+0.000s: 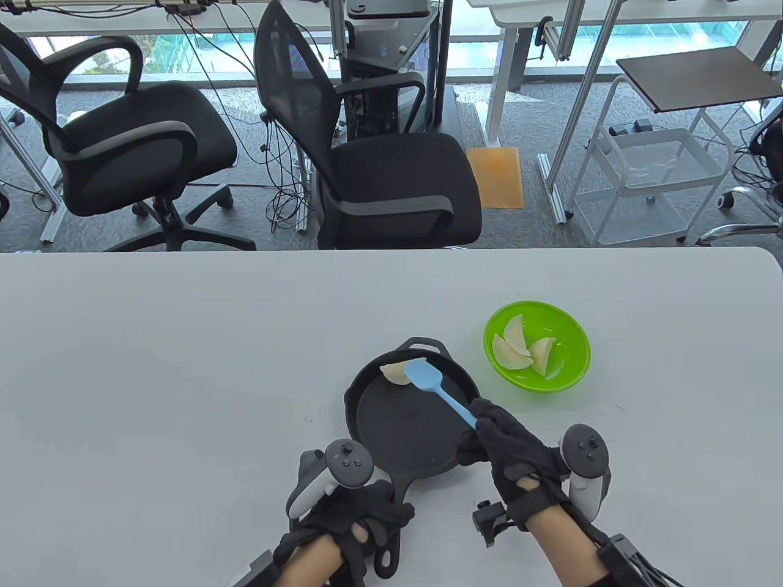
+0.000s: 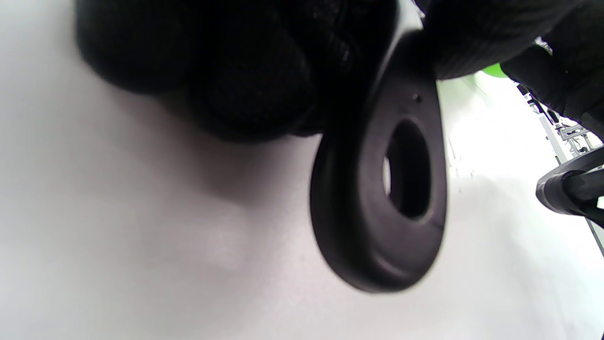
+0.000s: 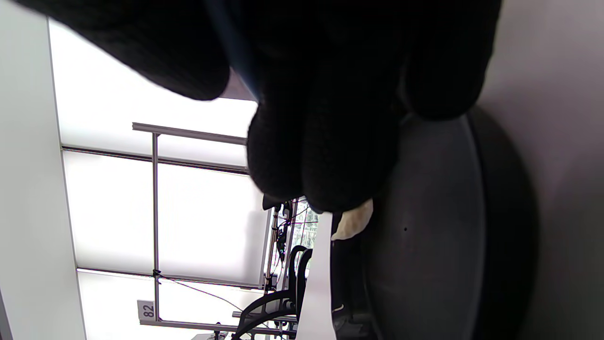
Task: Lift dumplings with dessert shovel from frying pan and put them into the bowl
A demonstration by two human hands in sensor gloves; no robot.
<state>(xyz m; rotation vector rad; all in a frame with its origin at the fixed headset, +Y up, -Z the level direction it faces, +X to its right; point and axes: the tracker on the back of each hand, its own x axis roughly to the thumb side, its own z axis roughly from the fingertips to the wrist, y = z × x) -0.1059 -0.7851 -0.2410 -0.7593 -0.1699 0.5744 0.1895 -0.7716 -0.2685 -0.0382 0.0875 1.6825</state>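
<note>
A black frying pan [image 1: 404, 434] sits near the table's front, with one pale dumpling [image 1: 394, 372] at its far rim. My right hand [image 1: 511, 452] grips the handle of a blue dessert shovel [image 1: 437, 388], whose blade touches the dumpling's right side. My left hand [image 1: 361, 513] is curled round the pan's handle; the left wrist view shows the handle's loop end [image 2: 377, 208] below my fingers [image 2: 226, 71]. A green bowl [image 1: 575, 354] to the right of the pan holds three dumplings [image 1: 520, 351]. In the right wrist view my fingers [image 3: 325, 118] hide most of the pan [image 3: 434, 236] and dumpling [image 3: 351, 222].
Two black office chairs [image 1: 379, 159] stand beyond the table's far edge, with a white cart [image 1: 654, 177] at the right. White tabletop [image 1: 183, 367] spreads to the left of the pan.
</note>
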